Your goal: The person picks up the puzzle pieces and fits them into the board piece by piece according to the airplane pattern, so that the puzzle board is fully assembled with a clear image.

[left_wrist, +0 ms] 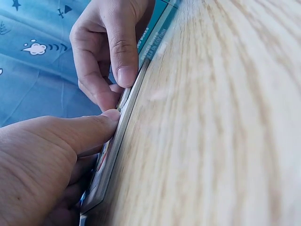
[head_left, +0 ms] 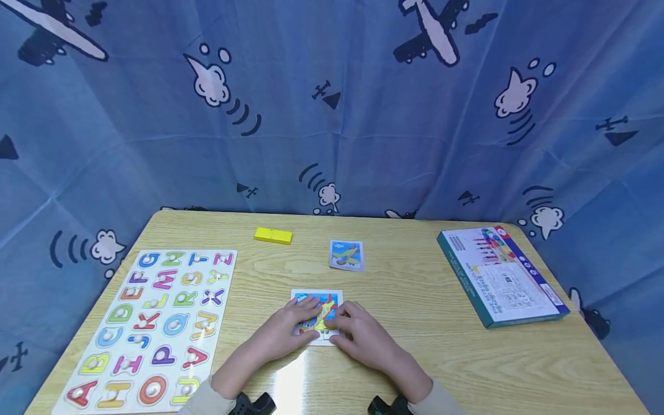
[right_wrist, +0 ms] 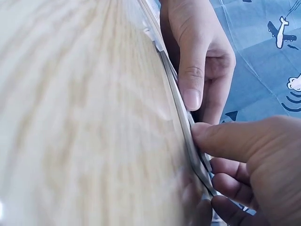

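Note:
A small square airplane jigsaw puzzle (head_left: 316, 341) with a white frame lies flat on the table in front of me. My left hand (head_left: 291, 324) rests over its left half, fingers spread and nearly straight, its thumb along the near edge. From the right, my right hand (head_left: 361, 336) bends its fingers and thumb over the right side and pinches a puzzle piece, mostly hidden by the fingers. In the right wrist view, the right thumb (right_wrist: 221, 139) lies at the puzzle's near edge. Beyond the puzzle lies a picture card (head_left: 347, 255) with a similar airplane.
A white alphabet board (head_left: 176, 305) with knobbed letters covers the table's left side. Toward the back lies a yellow block (head_left: 273, 236). A flat green-and-white box (head_left: 502, 275) lies at the right. Behind the wooden table (head_left: 410, 276) hangs a blue airplane-print curtain (head_left: 363, 144).

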`<state>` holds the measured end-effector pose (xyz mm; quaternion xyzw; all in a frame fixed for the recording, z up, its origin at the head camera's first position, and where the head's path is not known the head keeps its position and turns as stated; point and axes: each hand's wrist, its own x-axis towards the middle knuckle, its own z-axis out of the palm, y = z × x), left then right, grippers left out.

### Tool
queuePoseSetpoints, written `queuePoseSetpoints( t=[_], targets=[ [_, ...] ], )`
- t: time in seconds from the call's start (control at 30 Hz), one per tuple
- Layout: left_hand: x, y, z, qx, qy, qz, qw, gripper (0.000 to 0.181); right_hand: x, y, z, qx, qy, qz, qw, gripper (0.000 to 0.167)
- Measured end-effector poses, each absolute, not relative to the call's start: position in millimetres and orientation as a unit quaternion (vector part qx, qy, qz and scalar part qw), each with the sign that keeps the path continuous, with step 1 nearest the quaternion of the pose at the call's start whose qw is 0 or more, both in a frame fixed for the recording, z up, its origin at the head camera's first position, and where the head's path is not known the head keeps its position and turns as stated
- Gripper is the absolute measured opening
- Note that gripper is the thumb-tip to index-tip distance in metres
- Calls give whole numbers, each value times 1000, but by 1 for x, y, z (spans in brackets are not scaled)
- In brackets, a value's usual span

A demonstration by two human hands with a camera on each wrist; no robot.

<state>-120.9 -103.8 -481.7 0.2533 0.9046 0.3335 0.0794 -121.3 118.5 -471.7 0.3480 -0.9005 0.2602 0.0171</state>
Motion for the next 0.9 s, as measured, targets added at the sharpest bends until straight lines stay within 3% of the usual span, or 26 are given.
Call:
queuePoseSetpoints(
  t=[0.2, 0.57, 0.9],
  targets=[
    [-121, -103, -483, 255, 904, 333, 81, 53, -121, 118, -470, 339, -908, 247, -2, 25],
    [-121, -105, -481, 260, 904, 332, 73, 53, -119, 118, -471, 370, -904, 214, 31, 22],
    [-121, -105, -485, 258, 901, 341, 79, 52, -117, 131, -468, 364, -895, 250, -56, 37]
  ],
)
